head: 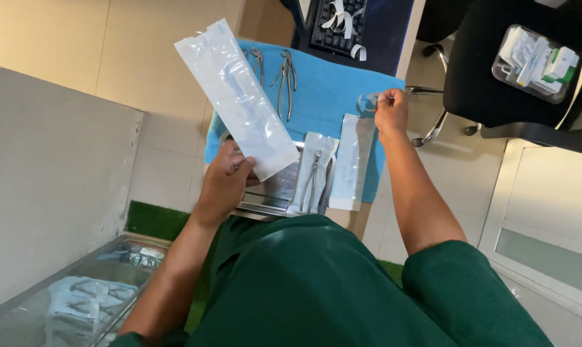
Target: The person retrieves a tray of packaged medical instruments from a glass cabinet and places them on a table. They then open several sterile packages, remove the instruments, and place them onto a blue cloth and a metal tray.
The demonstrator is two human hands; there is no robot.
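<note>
The left hand (230, 172) is pinched shut on the near corner of a long sterilization pouch (238, 96), lifted clear of the worktop. The pouch's long axis runs on a slant, its near end at the fingers and its far end pointing up and to the left, toward the tiled floor beyond the blue cloth (329, 90). Something pale shows faintly through its clear face; what it is cannot be told.

The right hand (391, 112) lies well to the right, at the far right edge of the blue cloth, its fingers closed on a roll of tape (367, 103).

On the cloth, far from the person, lie two pairs of steel forceps (284, 80), handles pointing near. Nearer, a metal tray (272, 193) sits under the left hand. Across its right edge rests a second pouch (312, 172) with forceps sealed inside, lengthwise near to far. Just right of that is a third pouch (352, 160), flat, the same way round.

At far right a clear plastic box (535, 61) of small packets sits on a black chair (496, 71). At near left, a glass case (79, 295) holds more packed instruments.
</note>
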